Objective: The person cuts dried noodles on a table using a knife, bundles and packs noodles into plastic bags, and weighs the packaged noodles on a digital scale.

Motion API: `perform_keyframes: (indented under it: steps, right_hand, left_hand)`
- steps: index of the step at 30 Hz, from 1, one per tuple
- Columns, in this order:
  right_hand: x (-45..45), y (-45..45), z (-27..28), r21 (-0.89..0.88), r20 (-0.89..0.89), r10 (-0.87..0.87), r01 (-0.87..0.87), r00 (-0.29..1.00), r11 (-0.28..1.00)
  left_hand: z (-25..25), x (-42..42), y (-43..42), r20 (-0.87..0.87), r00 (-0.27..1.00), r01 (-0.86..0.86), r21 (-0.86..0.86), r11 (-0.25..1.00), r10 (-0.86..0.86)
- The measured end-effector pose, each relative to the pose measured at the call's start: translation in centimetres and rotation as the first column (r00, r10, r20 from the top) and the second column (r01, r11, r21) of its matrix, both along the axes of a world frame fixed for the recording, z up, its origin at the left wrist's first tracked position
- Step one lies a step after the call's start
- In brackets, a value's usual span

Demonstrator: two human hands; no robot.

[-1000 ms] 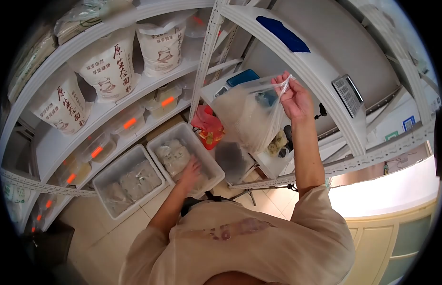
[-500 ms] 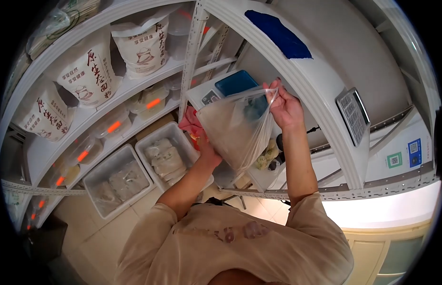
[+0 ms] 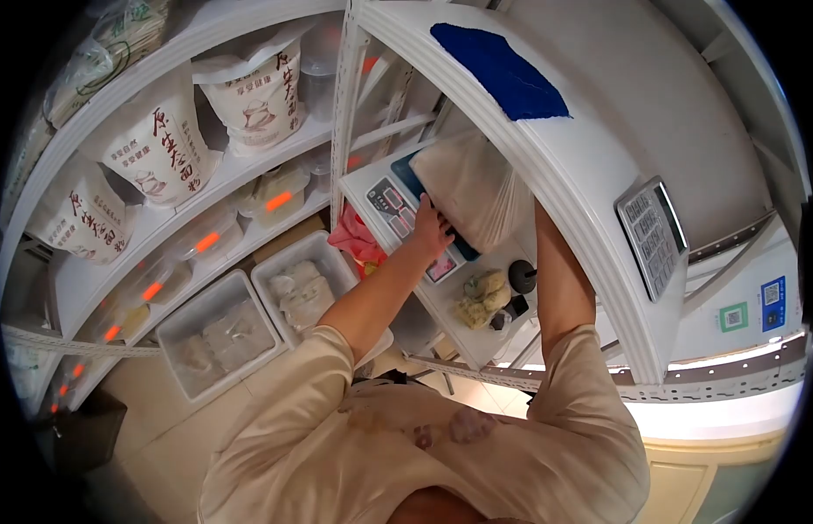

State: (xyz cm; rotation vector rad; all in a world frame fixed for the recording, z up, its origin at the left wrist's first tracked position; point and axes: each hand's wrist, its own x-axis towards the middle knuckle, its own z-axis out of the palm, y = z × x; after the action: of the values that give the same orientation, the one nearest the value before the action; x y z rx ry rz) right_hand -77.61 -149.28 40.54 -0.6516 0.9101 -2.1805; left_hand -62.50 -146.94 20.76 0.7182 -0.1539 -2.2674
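Observation:
A clear plastic bag (image 3: 470, 188) with pale contents rests over the dark blue pan (image 3: 410, 177) of a scale on the lower shelf. My left hand (image 3: 433, 229) is at the bag's near left edge, beside the scale's panel (image 3: 394, 206); its fingers look apart, one stretched over the panel. My right forearm (image 3: 562, 271) reaches in behind the curved white shelf edge, which hides my right hand. Below the bag lie a yellow-green bundle in plastic (image 3: 482, 299) and a round black object (image 3: 522, 276).
White tubs (image 3: 221, 336) with bagged pale items stand at lower left. Flour sacks (image 3: 158, 140) and lidded containers (image 3: 275, 199) line the left shelves. A calculator (image 3: 653, 236) and blue cloth (image 3: 502, 72) lie on the upper shelf. Pink plastic (image 3: 354, 236) hangs beside the scale.
The bag has moved away from me, up and right, onto the scale pan. My left hand has followed to the scale's panel. My right hand has passed out of sight behind the shelf edge.

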Motion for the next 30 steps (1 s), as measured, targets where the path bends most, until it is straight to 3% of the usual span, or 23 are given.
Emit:
perform_keyframes:
  steps: [1,2,5,8,11,15,19,26,28,30]
  right_hand:
    - [-0.2,-0.6,-0.6,0.002,-0.031,-0.009,0.009,0.999,1.000]
    - [-0.4,-1.3,-0.9,-0.002,-0.054,-0.015,0.015,0.998,1.000]
    - [-0.6,-3.0,-2.3,-0.008,-0.115,-0.032,0.032,0.993,0.999]
    - [-0.8,-4.3,-3.5,-0.021,-0.169,-0.057,0.054,0.984,0.998]
    - [-1.7,-4.3,-4.5,-0.028,-0.198,-0.089,0.085,0.976,0.996]
    - [-3.6,-2.0,-5.9,-0.015,-0.193,-0.128,0.127,0.973,0.992]
    - [-5.3,0.9,-7.6,0.018,-0.193,-0.170,0.177,0.966,0.984]
    - [-4.3,5.6,-8.5,0.052,-0.223,-0.268,0.286,0.937,0.957]
    - [-3.3,6.5,-7.8,0.073,-0.217,-0.301,0.323,0.929,0.944]
    - [-2.5,7.3,-7.0,0.090,-0.165,-0.278,0.295,0.946,0.951]
  left_hand:
    - [-0.5,0.0,0.0,0.178,0.983,0.052,-0.076,0.996,-0.038]
    - [-0.7,0.7,0.6,0.241,0.970,0.076,-0.129,0.989,-0.044]
    - [-3.1,4.2,3.3,0.298,0.950,0.151,-0.190,0.970,-0.090]
    - [-5.8,10.6,8.1,0.365,0.924,0.187,-0.159,0.969,-0.118]
    - [-12.0,19.0,13.2,0.467,0.866,0.239,-0.074,0.968,-0.178]
    - [-18.0,31.7,21.8,0.597,0.793,0.118,0.050,0.992,-0.125]
    - [-21.1,42.5,31.1,0.764,0.645,-0.148,0.140,0.979,-0.011]
    - [-25.9,53.0,43.5,0.911,0.392,-0.409,0.295,0.863,-0.126]
    - [-27.8,55.6,46.6,0.919,0.342,-0.279,0.299,0.913,-0.196]
    - [-30.7,58.0,49.6,0.949,0.166,0.017,0.268,0.963,-0.267]
